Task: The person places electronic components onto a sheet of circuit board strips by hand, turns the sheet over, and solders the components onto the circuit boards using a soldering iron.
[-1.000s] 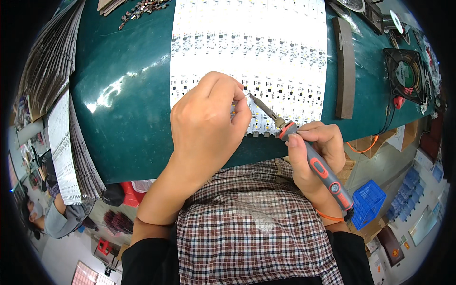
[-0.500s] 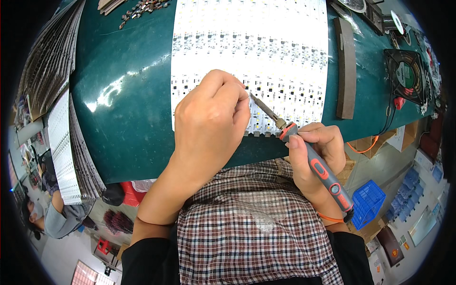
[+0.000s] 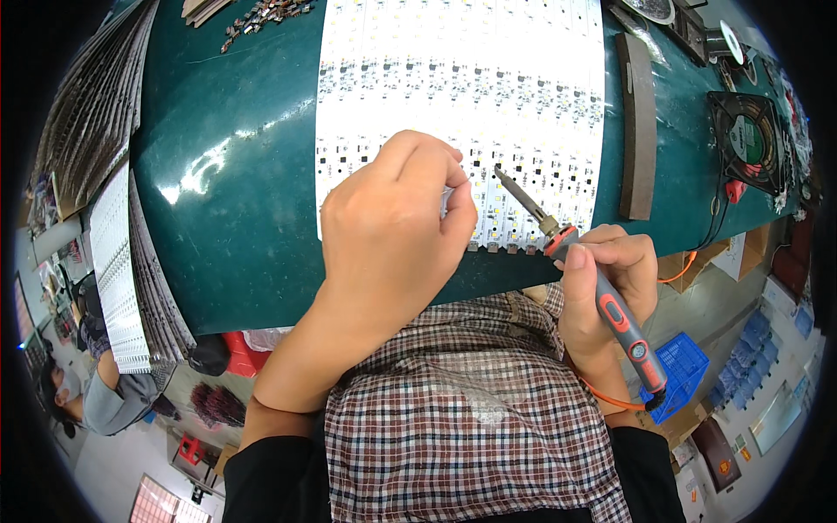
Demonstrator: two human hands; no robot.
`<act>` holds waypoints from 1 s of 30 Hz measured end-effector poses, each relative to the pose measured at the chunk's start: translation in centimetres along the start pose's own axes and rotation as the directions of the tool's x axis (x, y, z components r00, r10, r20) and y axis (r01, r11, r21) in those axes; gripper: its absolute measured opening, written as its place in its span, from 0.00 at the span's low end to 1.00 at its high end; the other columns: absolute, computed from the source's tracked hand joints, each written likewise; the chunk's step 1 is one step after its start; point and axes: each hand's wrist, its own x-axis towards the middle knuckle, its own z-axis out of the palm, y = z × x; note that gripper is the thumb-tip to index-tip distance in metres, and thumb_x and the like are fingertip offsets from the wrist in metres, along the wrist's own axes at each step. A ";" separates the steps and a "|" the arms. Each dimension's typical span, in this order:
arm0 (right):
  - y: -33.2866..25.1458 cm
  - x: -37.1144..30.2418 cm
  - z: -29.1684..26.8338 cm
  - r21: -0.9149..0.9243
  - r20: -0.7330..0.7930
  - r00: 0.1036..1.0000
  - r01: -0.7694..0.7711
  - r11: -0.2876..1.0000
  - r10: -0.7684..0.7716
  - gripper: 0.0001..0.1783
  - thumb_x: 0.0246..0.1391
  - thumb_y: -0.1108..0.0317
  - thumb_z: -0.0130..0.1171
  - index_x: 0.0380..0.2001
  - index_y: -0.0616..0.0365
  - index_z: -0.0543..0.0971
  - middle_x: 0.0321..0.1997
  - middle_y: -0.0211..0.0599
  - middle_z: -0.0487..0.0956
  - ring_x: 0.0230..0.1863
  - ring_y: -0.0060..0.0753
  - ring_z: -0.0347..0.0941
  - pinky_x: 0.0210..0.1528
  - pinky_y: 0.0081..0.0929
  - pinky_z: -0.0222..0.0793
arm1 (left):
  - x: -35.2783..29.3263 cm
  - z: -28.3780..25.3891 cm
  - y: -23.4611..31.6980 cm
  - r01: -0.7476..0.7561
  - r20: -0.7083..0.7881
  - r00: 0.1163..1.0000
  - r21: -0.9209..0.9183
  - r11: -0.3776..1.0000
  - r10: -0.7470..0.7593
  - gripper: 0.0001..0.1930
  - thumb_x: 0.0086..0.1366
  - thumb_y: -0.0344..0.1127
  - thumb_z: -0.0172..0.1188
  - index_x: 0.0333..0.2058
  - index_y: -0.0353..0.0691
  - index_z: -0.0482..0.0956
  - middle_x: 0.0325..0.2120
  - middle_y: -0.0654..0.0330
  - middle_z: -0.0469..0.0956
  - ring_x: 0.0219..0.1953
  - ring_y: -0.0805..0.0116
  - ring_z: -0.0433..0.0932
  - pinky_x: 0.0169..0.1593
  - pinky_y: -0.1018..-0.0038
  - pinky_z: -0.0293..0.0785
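Observation:
A white sheet of circuit boards point(image 3: 453, 113) lies on the green tabletop, with rows of small black and yellow parts and metal connectors along its near edge. In my right hand point(image 3: 609, 283) is a grey and red soldering iron point(image 3: 621, 321), held like a pen, its tip over the lower row of black parts. My left hand point(image 3: 392, 218) is curled above the sheet's near part, left of the tip. Its thumb and fingers are bent together, and whatever they pinch is too small or hidden to make out.
Right of the sheet are a brown bar point(image 3: 636, 131), a black fan point(image 3: 745, 141) and a spool point(image 3: 725, 42). Small loose parts point(image 3: 266, 22) lie far left. Stacked white boards point(image 3: 118, 270) stand left, near another person point(image 3: 126, 405). A blue crate point(image 3: 678, 375) is lower right.
My right hand and the soldering iron have moved to the right, the tip passing along the row. My left hand has shifted slightly right, its thumb now further from the index finger.

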 end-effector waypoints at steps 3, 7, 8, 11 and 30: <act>-0.1 0.1 -0.3 -0.047 0.008 1.000 0.002 0.999 -0.001 0.14 0.54 0.80 0.66 0.35 0.60 0.70 0.28 0.40 0.80 0.27 0.20 0.76 0.27 0.16 0.68 | 0.1 0.9 0.0 -0.039 -0.037 0.999 -0.039 0.998 0.038 0.08 0.50 0.24 0.67 0.27 0.39 0.76 0.35 0.61 0.80 0.24 0.63 0.80 0.27 0.71 0.75; 0.1 0.0 0.0 -0.052 0.020 1.000 0.016 0.999 -0.015 0.14 0.53 0.78 0.68 0.35 0.59 0.71 0.27 0.38 0.81 0.24 0.15 0.73 0.23 0.13 0.63 | 0.2 1.2 -0.1 -0.046 -0.039 0.998 -0.047 0.998 0.044 0.08 0.50 0.23 0.67 0.26 0.38 0.76 0.35 0.61 0.80 0.25 0.62 0.80 0.27 0.70 0.75; 0.2 0.0 0.0 -0.051 0.020 1.000 0.015 0.999 -0.014 0.14 0.53 0.78 0.68 0.35 0.59 0.71 0.27 0.38 0.81 0.24 0.15 0.73 0.23 0.13 0.63 | 0.2 1.2 -0.2 -0.053 -0.039 0.998 -0.043 0.998 0.051 0.07 0.50 0.23 0.66 0.26 0.37 0.76 0.35 0.60 0.80 0.25 0.62 0.79 0.28 0.70 0.75; 0.3 -0.1 0.2 -0.061 0.015 1.000 0.004 0.998 -0.003 0.14 0.53 0.79 0.68 0.35 0.60 0.71 0.27 0.39 0.81 0.23 0.15 0.73 0.22 0.13 0.63 | 0.1 1.3 -0.2 -0.048 -0.030 0.998 -0.044 0.998 0.047 0.07 0.50 0.22 0.66 0.26 0.37 0.76 0.35 0.60 0.80 0.25 0.62 0.79 0.28 0.69 0.76; 0.0 0.0 0.0 -0.074 -0.034 0.999 0.002 0.997 -0.004 0.14 0.53 0.79 0.67 0.35 0.61 0.71 0.28 0.42 0.80 0.24 0.18 0.73 0.24 0.15 0.64 | -0.3 -1.9 -0.8 0.081 0.007 0.997 0.032 0.996 -0.081 0.08 0.53 0.25 0.68 0.28 0.40 0.76 0.33 0.62 0.81 0.19 0.68 0.79 0.25 0.72 0.74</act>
